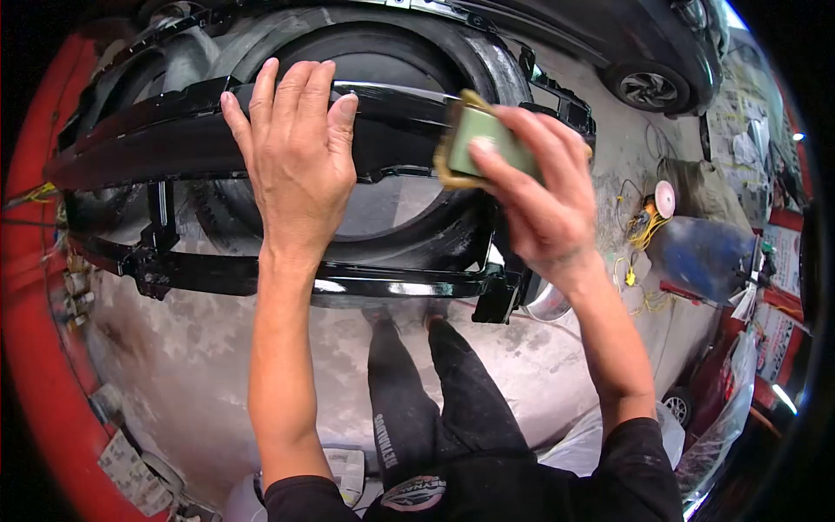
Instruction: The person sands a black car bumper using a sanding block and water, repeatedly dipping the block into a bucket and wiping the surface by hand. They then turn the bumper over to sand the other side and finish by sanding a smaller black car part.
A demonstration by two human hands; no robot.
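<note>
A glossy black car bumper (396,139) lies across in front of me, resting over large black tyres (365,35). My left hand (300,143) is flat on its upper bar, fingers pointing away from me and somewhat spread, with the thumb apart. In my right hand (557,204) is a green sanding block (464,160) with yellowish-brown sandpaper showing round its edges. Thumb and fingers clasp the block, which overlaps the right part of the bumper's upper bar. The contact side of the block is hidden. A lower bar (391,284) of the bumper runs nearer to my legs.
A dark car (626,43) stands at the upper right. Along the right side are an orange tool with a round disc (664,199), yellow cords (645,233) and a blue drum (703,258). A red wall (39,322) borders the left. My legs stand just below the bumper.
</note>
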